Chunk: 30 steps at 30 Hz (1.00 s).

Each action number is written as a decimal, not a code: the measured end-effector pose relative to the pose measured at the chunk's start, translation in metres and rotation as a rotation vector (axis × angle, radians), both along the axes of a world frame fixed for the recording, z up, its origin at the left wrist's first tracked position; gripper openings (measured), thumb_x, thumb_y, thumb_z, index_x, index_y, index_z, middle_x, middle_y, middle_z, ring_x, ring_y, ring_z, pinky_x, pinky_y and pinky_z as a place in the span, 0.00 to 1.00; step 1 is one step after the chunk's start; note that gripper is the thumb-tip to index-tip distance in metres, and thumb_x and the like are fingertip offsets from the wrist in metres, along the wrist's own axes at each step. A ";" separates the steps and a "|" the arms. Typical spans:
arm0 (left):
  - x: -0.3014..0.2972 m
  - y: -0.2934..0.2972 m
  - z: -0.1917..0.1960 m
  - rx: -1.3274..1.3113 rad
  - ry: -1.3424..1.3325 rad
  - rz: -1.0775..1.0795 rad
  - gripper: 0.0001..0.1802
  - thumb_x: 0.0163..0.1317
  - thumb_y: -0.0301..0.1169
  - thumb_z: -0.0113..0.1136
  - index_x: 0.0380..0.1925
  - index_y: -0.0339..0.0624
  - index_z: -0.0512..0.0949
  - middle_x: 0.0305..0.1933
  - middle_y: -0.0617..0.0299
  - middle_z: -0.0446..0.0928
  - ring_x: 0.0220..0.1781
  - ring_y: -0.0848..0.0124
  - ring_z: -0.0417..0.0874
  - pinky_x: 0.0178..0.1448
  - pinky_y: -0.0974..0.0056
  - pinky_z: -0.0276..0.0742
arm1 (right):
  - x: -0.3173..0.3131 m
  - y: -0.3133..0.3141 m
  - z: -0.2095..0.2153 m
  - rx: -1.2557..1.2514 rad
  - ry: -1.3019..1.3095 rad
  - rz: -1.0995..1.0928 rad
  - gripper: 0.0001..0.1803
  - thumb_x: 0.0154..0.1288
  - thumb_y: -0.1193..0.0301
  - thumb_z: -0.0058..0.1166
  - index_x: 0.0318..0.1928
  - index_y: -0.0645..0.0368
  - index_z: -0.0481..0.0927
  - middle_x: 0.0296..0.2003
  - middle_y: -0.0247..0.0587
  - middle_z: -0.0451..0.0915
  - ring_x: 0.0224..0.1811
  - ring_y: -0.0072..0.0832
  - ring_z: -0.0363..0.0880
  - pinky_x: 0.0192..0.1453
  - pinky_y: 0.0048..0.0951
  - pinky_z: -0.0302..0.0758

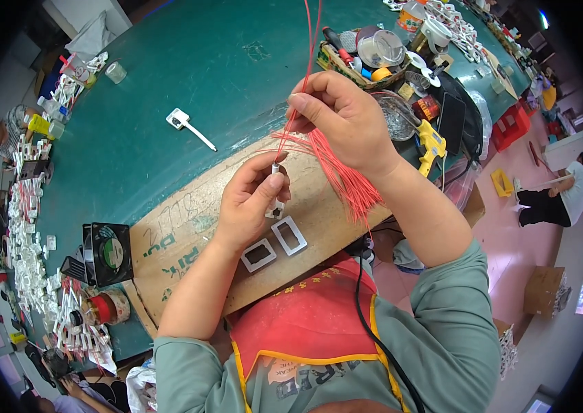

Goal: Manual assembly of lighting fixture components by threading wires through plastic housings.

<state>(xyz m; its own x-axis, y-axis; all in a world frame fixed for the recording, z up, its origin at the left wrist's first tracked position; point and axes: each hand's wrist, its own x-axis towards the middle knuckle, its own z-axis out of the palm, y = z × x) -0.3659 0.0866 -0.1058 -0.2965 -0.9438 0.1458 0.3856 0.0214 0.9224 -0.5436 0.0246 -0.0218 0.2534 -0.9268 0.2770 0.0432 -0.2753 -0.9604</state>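
Observation:
My left hand [257, 197] is closed around a small white plastic part with a narrow tube [276, 168] that points up between thumb and fingers. Above it, my right hand [340, 113] pinches thin red wires [311, 58], which run from the tube's tip up past the top of the view. Whether the wires enter the tube is too small to tell. Beneath my hands lies a wooden board [181, 220]. On it are two pale rectangular frames, one [259, 265] beside the other [298, 242]. A thick bundle of red wires [346, 179] spreads below my right wrist.
A white part with a stem [192, 129] lies on the green table [147, 82]. A small black fan [107, 253] stands left of the board. At right are a yellow glue gun [432, 144] and a basket of tools [353, 58]. White parts [30, 241] heap along the left edge.

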 end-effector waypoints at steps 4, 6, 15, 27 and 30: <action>0.000 -0.001 -0.002 -0.002 0.020 0.001 0.19 0.67 0.27 0.52 0.58 0.37 0.69 0.37 0.62 0.74 0.37 0.74 0.75 0.41 0.70 0.72 | -0.002 -0.002 0.000 -0.074 0.079 -0.030 0.09 0.66 0.72 0.54 0.40 0.67 0.76 0.30 0.38 0.81 0.31 0.19 0.81 0.37 0.21 0.78; 0.001 0.000 -0.002 -0.007 0.028 0.007 0.19 0.67 0.27 0.52 0.58 0.37 0.68 0.37 0.62 0.74 0.37 0.74 0.75 0.41 0.69 0.72 | -0.001 -0.002 0.003 -0.091 0.088 -0.033 0.09 0.66 0.71 0.55 0.40 0.66 0.76 0.29 0.38 0.81 0.31 0.19 0.81 0.37 0.21 0.78; 0.000 -0.001 -0.007 -0.054 0.012 0.007 0.19 0.68 0.30 0.52 0.58 0.38 0.69 0.38 0.60 0.74 0.34 0.71 0.76 0.36 0.68 0.73 | -0.004 -0.004 -0.002 -0.151 0.144 -0.062 0.09 0.65 0.70 0.56 0.39 0.64 0.77 0.28 0.39 0.82 0.30 0.20 0.82 0.36 0.21 0.77; -0.003 -0.003 -0.002 -0.079 -0.027 0.031 0.21 0.68 0.31 0.52 0.59 0.38 0.68 0.34 0.61 0.73 0.33 0.72 0.76 0.36 0.70 0.71 | 0.005 0.005 0.014 -0.410 0.335 -0.076 0.08 0.62 0.68 0.58 0.38 0.59 0.80 0.27 0.39 0.82 0.28 0.25 0.82 0.33 0.24 0.76; -0.002 -0.003 0.001 -0.076 -0.043 0.023 0.21 0.68 0.31 0.52 0.59 0.36 0.68 0.34 0.61 0.73 0.33 0.72 0.76 0.36 0.70 0.71 | 0.012 0.007 0.011 -0.347 0.281 -0.042 0.08 0.61 0.68 0.59 0.38 0.60 0.80 0.27 0.39 0.82 0.28 0.23 0.81 0.33 0.24 0.76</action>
<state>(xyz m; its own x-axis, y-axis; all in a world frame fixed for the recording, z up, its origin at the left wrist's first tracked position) -0.3682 0.0840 -0.1047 -0.2820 -0.9373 0.2047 0.3446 0.1002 0.9334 -0.5318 0.0314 -0.0106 0.3276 -0.8024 0.4989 -0.2237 -0.5789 -0.7841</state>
